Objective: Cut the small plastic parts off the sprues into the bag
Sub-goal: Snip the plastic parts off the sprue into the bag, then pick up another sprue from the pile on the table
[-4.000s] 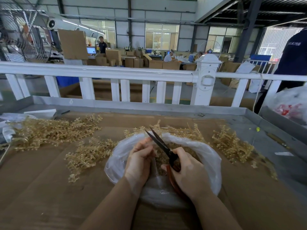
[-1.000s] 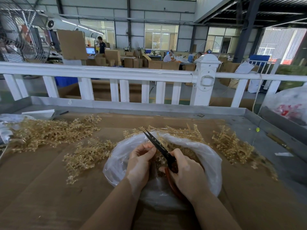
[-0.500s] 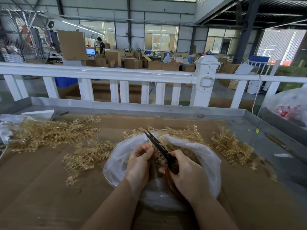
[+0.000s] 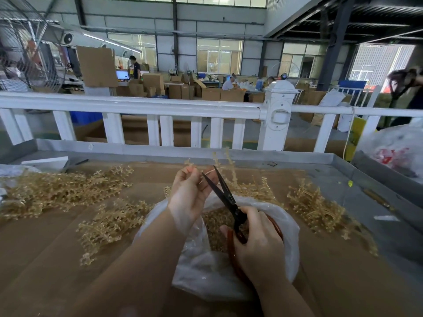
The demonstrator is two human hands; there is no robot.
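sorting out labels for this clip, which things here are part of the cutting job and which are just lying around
In the job:
- left hand holding up a sprue
- right hand gripping the scissors, blades open
- bag holding cut parts
- sprue piles on the cardboard

Lying about:
- white fence
- printed plastic sack at far right
- big fan
- white block

The right hand covers most of the scissors' red handles, and the left hand hides the base of the raised sprue. The bag veils its near contents. At the right edge, a person is blurred and cut off.
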